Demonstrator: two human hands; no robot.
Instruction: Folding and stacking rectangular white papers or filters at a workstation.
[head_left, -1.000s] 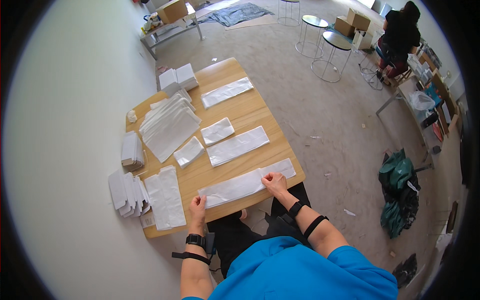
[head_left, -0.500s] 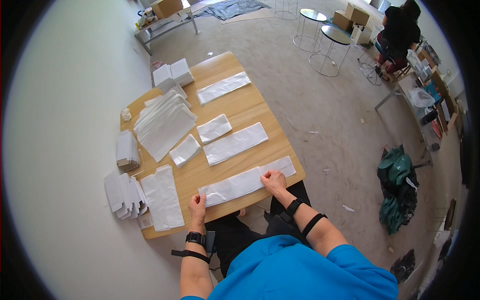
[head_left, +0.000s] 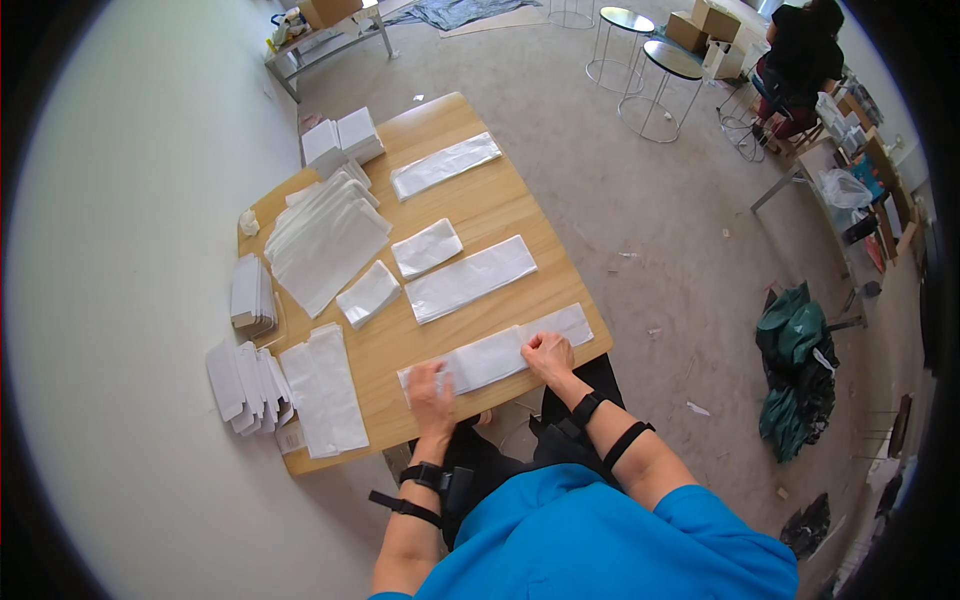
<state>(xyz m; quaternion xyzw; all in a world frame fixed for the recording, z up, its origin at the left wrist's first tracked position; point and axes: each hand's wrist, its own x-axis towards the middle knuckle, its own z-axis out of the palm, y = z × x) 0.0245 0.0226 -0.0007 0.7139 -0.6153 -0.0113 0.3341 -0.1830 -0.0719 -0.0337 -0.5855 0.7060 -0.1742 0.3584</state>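
Fingers of both hands press flat and spread on a long white bag (head_left: 497,352) lying along the near edge of the counter (head_left: 500,215). Left hand (head_left: 432,385) pins the bag's left end; right hand (head_left: 548,352) rests past its middle. Neither grips anything. Farther off lie a second long bag (head_left: 470,278), two small bags (head_left: 427,247), and a stack (head_left: 325,240) at far left. With the bag so close to the edge, an uneven push could probably slide it off or crease it.

Both hands (head_left: 432,385) (head_left: 548,352) flat on long white bag (head_left: 497,351).
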